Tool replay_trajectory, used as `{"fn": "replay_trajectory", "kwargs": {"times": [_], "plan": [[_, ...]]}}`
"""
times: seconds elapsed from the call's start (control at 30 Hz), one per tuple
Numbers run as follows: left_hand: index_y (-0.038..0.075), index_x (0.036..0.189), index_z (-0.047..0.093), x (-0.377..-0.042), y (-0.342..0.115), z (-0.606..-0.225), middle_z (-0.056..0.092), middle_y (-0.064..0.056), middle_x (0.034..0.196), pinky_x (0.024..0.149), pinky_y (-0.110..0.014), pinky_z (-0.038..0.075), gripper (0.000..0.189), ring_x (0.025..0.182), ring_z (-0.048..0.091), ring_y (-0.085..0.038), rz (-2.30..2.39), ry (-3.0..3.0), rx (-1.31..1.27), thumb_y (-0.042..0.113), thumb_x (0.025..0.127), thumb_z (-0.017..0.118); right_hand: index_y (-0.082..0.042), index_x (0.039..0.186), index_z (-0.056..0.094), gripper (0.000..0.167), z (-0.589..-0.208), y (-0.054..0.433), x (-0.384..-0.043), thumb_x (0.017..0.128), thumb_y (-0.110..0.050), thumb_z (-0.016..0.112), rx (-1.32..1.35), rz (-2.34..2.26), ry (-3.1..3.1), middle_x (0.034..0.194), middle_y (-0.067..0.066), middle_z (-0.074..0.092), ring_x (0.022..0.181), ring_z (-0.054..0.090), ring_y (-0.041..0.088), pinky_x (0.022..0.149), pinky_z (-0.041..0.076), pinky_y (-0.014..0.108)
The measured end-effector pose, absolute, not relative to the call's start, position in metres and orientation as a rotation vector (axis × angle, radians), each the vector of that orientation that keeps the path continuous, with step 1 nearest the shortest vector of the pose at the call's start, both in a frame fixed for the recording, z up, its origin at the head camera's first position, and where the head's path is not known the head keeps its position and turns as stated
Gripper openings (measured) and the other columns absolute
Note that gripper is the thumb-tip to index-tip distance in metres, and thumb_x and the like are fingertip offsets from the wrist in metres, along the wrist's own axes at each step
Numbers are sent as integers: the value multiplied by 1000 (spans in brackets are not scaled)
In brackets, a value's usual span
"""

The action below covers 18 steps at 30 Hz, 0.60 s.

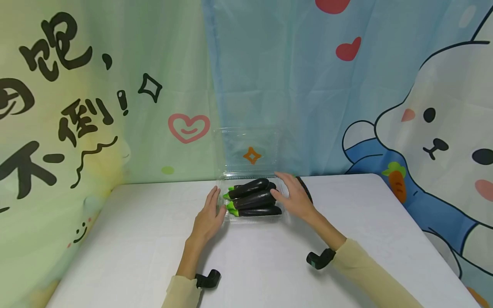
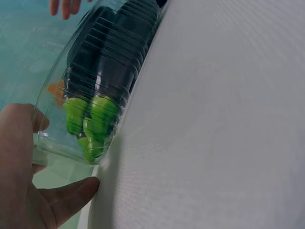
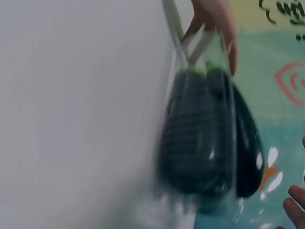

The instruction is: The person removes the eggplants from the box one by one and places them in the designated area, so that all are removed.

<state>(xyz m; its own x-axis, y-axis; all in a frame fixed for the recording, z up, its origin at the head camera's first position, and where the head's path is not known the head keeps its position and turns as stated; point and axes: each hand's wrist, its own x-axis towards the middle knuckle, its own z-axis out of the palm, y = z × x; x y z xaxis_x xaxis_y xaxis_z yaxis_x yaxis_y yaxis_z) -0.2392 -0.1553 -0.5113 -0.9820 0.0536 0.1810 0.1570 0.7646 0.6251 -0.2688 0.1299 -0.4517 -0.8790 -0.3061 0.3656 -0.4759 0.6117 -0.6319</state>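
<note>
Several dark eggplants (image 1: pixel 254 199) with green stem ends lie side by side and stacked in a clear plastic box (image 1: pixel 227 217) on the table. The box's clear lid (image 1: pixel 250 139) stands raised at the back. At the box's left end, my left hand (image 1: pixel 209 219) rests with its fingers extended along the wall; in the left wrist view the thumb sits low beside the box corner. My right hand (image 1: pixel 295 197) hovers at the right end with fingers spread, the thumb near the eggplant tips. Whether it touches them cannot be seen. Only its fingertips (image 3: pixel 295 205) show in the right wrist view.
A black object (image 1: pixel 304 189), partly hidden, lies just behind my right hand. The white table (image 1: pixel 154 248) ends at a printed curtain (image 1: pixel 250 64) close behind the box. A black wrist device (image 1: pixel 208 279) sits on each forearm.
</note>
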Motion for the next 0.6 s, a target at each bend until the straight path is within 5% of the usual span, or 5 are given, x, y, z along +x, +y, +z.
{"fn": "replay_trajectory", "kwargs": {"times": [0.6], "plan": [[16,154,27,-240,-156,-513,21,5,163,88,-54,51,61,120,60,-35,-1033,-2783,-172,37,99,41,-4,134,55,46,-441,83,-263,93,-25,62,997,939,-2636,133,13,58,124,54,33,101,45,52]]}}
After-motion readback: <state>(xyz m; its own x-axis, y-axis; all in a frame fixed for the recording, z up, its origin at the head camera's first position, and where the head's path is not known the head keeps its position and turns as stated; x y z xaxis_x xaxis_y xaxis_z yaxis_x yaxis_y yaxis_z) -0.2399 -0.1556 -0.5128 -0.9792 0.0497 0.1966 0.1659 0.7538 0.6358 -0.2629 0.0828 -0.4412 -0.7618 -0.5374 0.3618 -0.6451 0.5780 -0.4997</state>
